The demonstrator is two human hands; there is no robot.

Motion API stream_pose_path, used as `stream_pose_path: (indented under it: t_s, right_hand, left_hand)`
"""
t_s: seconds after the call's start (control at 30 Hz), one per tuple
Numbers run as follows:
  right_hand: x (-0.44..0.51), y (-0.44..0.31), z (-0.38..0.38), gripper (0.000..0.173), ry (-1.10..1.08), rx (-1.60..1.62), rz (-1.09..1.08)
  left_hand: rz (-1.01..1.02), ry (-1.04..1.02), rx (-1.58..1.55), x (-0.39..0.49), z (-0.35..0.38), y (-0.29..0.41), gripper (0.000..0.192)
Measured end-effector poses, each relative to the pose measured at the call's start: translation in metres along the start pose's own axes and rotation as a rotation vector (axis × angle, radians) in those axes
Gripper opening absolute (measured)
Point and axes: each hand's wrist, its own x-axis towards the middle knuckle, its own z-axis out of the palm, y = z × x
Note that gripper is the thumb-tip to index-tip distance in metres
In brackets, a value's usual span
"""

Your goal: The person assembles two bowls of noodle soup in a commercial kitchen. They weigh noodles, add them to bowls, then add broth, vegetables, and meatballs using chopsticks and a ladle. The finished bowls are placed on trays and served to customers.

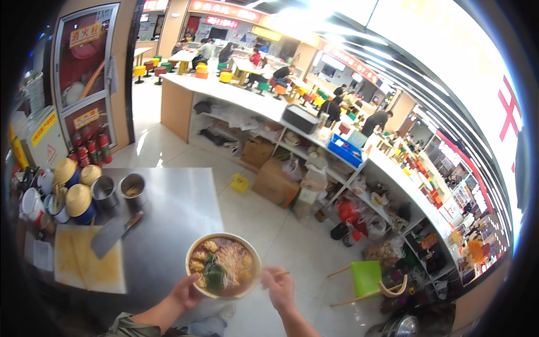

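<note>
My left hand (pixel 188 292) holds a round bowl (pixel 223 266) by its lower left rim, thumb over the edge. In the bowl lie pale noodles, dark green leaves and yellowish fried-looking lumps in reddish broth. Just right of the bowl, my right hand (pixel 278 286) is closed on a thin light-brown stick-like utensil (pixel 282 273); its exact kind is unclear. On the steel table to the left, a cleaver (pixel 108 238) lies partly over a stained cutting board (pixel 90 263). Two steel canisters (pixel 103 191) (pixel 132 190) stand behind it, beside stacked yellow bowls (pixel 78 200).
The steel table's (pixel 181 198) right edge borders a tiled floor. Beyond stands a long white counter (pixel 236 99) with packed shelves, cardboard boxes (pixel 276 182) and a blue crate (pixel 345 150). A green chair (pixel 366 278) stands at right. People sit at distant tables.
</note>
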Motion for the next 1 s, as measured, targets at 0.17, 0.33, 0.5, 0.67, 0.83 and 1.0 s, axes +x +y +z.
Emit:
stream_pose_path:
  t_s: [0.17, 0.33, 0.5, 0.67, 0.83, 1.0]
  right_hand:
    - [0.08, 0.019, -0.108, 0.02, 0.001, -0.126, -0.003]
    - [0.176, 0.014, -0.2, 0.026, -0.042, -0.103, 0.043]
    - [0.288, 0.019, -0.273, 0.043, -0.166, -0.148, 0.14]
    - [0.422, 0.032, -0.366, 0.053, -0.366, -0.187, 0.224]
    - [0.613, 0.056, -0.432, 0.045, -0.431, -0.564, 0.215]
    - [0.836, 0.084, -0.451, 0.036, -0.234, -0.502, 0.3]
  left_hand:
    - [-0.031, 0.024, 0.017, 0.135, 0.03, -0.053, 0.076]
    - [-0.02, -0.119, -0.006, 0.253, 0.074, -0.085, 0.07]
    - [0.035, -0.066, 0.016, 0.354, 0.123, -0.098, 0.075]
    - [0.15, -0.037, -0.004, 0.46, 0.153, -0.091, 0.074]
    - [0.26, 0.003, -0.03, 0.564, 0.176, -0.046, 0.074]
    - [0.312, 0.009, -0.037, 0.675, 0.182, 0.04, 0.074]
